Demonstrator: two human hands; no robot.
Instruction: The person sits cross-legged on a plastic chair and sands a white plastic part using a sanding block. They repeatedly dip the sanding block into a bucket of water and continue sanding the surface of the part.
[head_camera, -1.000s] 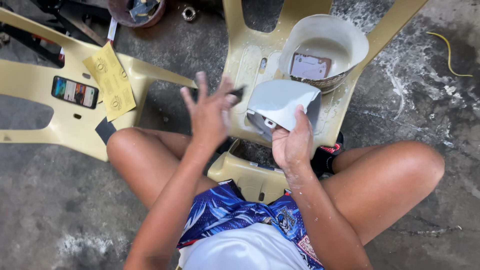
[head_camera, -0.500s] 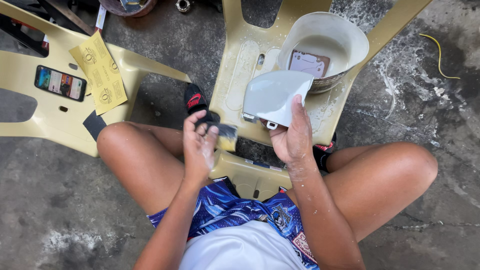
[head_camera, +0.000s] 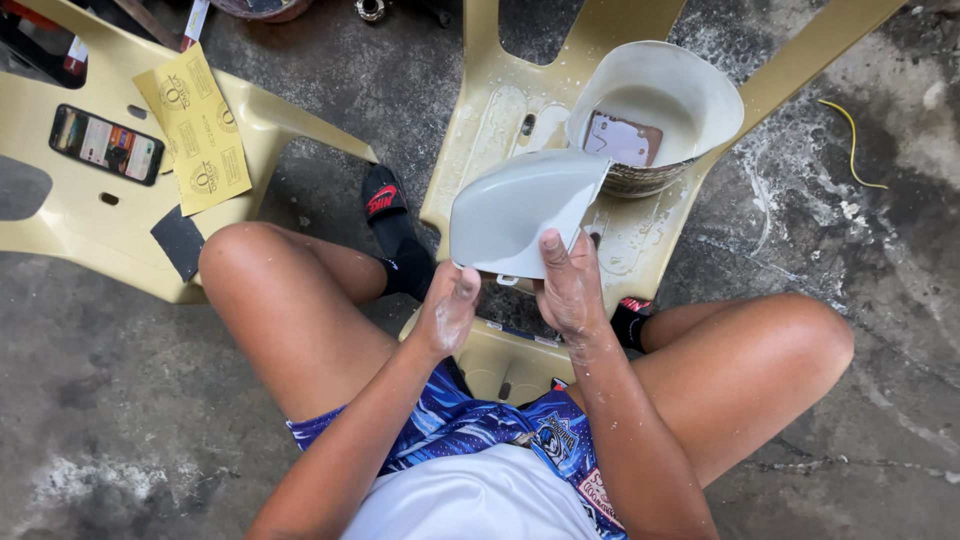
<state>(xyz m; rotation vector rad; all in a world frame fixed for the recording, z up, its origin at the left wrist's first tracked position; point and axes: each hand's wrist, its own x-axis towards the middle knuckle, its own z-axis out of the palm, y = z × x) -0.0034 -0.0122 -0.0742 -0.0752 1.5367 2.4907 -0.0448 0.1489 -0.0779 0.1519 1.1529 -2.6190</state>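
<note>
A smooth grey curved panel (head_camera: 515, 212) is held above an overturned tan plastic chair (head_camera: 485, 120). My right hand (head_camera: 568, 285) grips the panel's lower edge, thumb on its face. My left hand (head_camera: 446, 308) sits just below and left of the panel, fingers curled together near its bottom edge; I cannot see whether they hold anything. Beyond the panel, a cut white container (head_camera: 690, 90) with milky water and a small brown sheet in it rests on the chair.
A second tan chair (head_camera: 60, 215) lies at the left, carrying a phone (head_camera: 106, 144), a yellow sandpaper sheet (head_camera: 196, 127) and a dark sandpaper piece (head_camera: 180, 241). My bare knees flank the work. A yellow wire (head_camera: 852, 140) lies on the wet concrete floor.
My left hand, raised open a second ago, has dropped and closed below the panel. The panel has turned and been lifted so that its smooth face points up.
</note>
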